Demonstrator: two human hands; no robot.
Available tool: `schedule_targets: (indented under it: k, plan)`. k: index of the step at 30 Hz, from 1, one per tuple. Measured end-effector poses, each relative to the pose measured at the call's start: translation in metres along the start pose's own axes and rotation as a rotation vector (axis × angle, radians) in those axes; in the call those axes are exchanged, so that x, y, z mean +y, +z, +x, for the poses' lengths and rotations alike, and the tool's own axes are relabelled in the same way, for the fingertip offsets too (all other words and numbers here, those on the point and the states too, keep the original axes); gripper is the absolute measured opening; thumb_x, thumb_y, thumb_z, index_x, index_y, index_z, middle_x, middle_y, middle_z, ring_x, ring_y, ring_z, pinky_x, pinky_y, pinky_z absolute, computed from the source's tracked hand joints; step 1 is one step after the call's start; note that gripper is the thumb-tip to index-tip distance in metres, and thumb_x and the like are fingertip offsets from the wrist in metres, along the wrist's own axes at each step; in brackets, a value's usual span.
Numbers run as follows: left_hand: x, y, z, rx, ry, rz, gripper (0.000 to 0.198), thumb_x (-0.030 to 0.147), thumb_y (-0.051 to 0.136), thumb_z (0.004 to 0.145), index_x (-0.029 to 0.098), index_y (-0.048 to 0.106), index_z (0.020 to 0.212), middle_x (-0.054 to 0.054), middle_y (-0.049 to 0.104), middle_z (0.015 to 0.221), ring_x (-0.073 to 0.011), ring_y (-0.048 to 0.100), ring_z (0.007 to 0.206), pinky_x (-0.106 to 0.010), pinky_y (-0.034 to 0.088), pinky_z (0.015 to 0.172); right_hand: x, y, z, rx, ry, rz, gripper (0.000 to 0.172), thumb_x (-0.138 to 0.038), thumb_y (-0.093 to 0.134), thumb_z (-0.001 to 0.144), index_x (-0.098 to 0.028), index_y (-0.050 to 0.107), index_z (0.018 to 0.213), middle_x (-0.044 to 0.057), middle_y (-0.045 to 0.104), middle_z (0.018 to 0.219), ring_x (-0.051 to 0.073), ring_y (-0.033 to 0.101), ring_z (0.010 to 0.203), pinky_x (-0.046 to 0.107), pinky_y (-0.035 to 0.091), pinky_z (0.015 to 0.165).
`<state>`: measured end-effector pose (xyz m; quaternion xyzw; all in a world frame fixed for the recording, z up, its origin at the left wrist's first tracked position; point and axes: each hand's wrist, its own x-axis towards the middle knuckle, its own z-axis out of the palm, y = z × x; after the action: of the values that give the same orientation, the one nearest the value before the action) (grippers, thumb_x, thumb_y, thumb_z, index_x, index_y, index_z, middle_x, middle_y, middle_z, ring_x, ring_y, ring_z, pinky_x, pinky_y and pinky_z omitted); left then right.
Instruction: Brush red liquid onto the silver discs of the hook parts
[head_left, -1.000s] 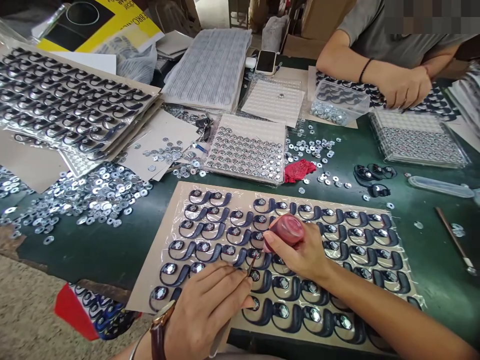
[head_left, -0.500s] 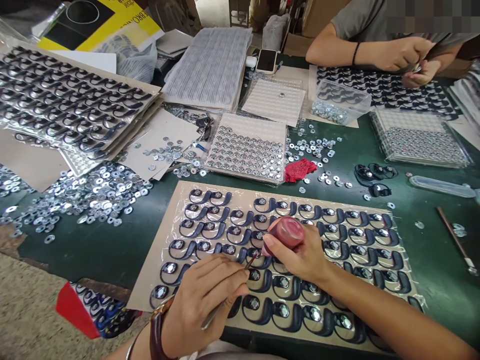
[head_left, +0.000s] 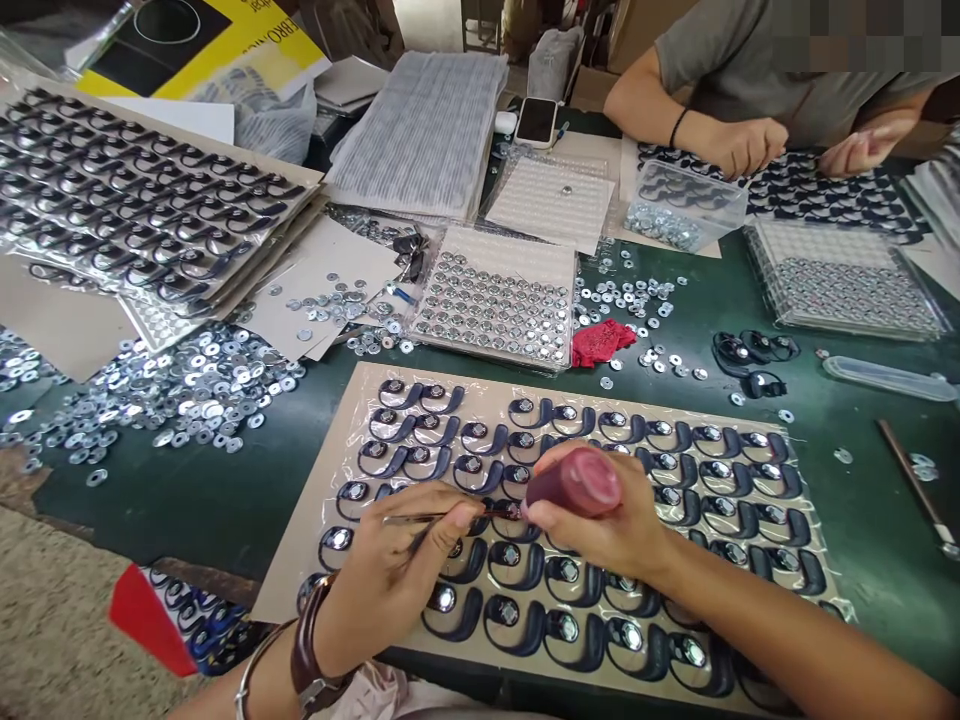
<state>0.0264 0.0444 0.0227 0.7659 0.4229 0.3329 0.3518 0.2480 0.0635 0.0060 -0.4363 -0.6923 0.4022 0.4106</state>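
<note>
A slender pointed tool [head_left: 411, 518] lies in the pinch of my left hand [head_left: 397, 570], its dark reddish tip pointing right. My right hand [head_left: 619, 525] is wrapped round a red squeeze bottle [head_left: 574, 482], tilted so that its nozzle meets or nearly meets the tool's tip. Beneath both hands lies a plastic-covered cardboard sheet [head_left: 315, 490] with rows of dark blue looped bands [head_left: 517, 625], each bearing a round shiny stud. One spot in the upper rows has no band. My hands hide several bands near the middle.
Loose metal washers [head_left: 202, 390] are heaped at left. Behind the sheet stand a tray of silver studs [head_left: 491, 310] and a red cloth [head_left: 602, 343]. A brown-handled brush [head_left: 911, 480] lies at right. Across the table, another person's hands [head_left: 750, 148] are above a similar sheet.
My left hand has turned, bringing the tool from a steep slant to nearly level. The bottle has shifted slightly right and tilted. The other person's hands have moved apart and lower.
</note>
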Motion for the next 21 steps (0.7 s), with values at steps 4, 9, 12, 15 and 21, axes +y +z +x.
schedule_targets:
  k: [4, 9, 12, 15, 21]
  plan:
    - [-0.001, 0.001, 0.0, -0.054, 0.25, 0.159, 0.018, 0.011, 0.052, 0.087, 0.014, 0.062, 0.103, -0.006, 0.069, 0.092, -0.015, 0.066, 0.085, -0.03, 0.056, 0.077, 0.0, -0.011, 0.013, 0.086, 0.128, -0.014, 0.021, -0.036, 0.066, 0.076, -0.019, 0.06, 0.087, 0.0, 0.067, 0.065, 0.016, 0.064, 0.057, 0.029, 0.052, 0.055]
    - [0.002, 0.007, 0.009, -0.133, 0.526, 0.482, 0.022, 0.017, 0.058, 0.086, 0.008, 0.061, 0.106, -0.008, 0.069, 0.097, -0.0166, 0.066, 0.084, -0.034, 0.056, 0.082, 0.011, -0.012, 0.022, 0.16, 0.148, -0.166, 0.017, -0.034, 0.067, 0.076, -0.019, 0.061, 0.081, 0.0, 0.066, 0.065, 0.015, 0.063, 0.057, 0.028, 0.052, 0.06]
    - [0.002, 0.009, 0.014, -0.136, 0.544, 0.505, 0.021, 0.017, 0.059, 0.086, 0.008, 0.062, 0.104, -0.007, 0.069, 0.096, -0.0168, 0.066, 0.083, -0.034, 0.056, 0.082, 0.017, -0.008, 0.02, 0.123, 0.156, -0.124, 0.015, -0.033, 0.065, 0.078, -0.02, 0.06, 0.084, 0.0, 0.068, 0.067, 0.016, 0.065, 0.06, 0.028, 0.053, 0.061]
    - [0.001, 0.011, 0.013, -0.16, 0.545, 0.535, 0.02, 0.017, 0.058, 0.086, 0.008, 0.063, 0.102, -0.008, 0.069, 0.096, -0.0172, 0.066, 0.085, -0.035, 0.056, 0.082, 0.021, -0.004, 0.018, 0.063, 0.175, -0.081, 0.015, -0.033, 0.063, 0.08, -0.02, 0.059, 0.086, 0.0, 0.068, 0.065, 0.016, 0.065, 0.059, 0.029, 0.054, 0.061]
    - [0.002, 0.014, 0.01, -0.144, 0.565, 0.586, 0.019, 0.017, 0.056, 0.087, 0.008, 0.064, 0.101, -0.01, 0.069, 0.096, -0.0176, 0.066, 0.087, -0.035, 0.057, 0.082, 0.025, -0.001, 0.017, 0.043, 0.177, -0.088, 0.021, -0.037, 0.063, 0.078, -0.019, 0.059, 0.088, 0.001, 0.068, 0.067, 0.016, 0.064, 0.059, 0.03, 0.054, 0.062]
